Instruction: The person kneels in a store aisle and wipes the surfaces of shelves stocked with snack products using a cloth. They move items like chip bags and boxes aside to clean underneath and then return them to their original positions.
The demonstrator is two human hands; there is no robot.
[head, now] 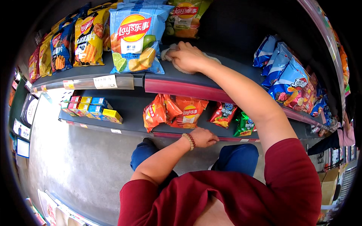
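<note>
My right hand (186, 58) presses a pale cloth (175, 60) flat on the dark upper shelf (232, 66). Just left of it stands a light-blue Lay's potato chip bag (138, 42), and behind it is a green Lay's bag (183, 21). My left hand (203, 137), with bead bracelets at the wrist, is at the front edge of the lower shelf, below the orange-red Lay's bags (191, 111). Its fingers are loosely bent and nothing shows in them; whether it rests on the edge is unclear.
Yellow (90, 39) and blue chip bags (60, 50) stand at upper left, blue snack bags (291, 80) at right. Small boxes (96, 110), a red bag (223, 113) and a green bag (243, 125) are on the lower shelf. A person's pink sleeve (347, 135) shows far right.
</note>
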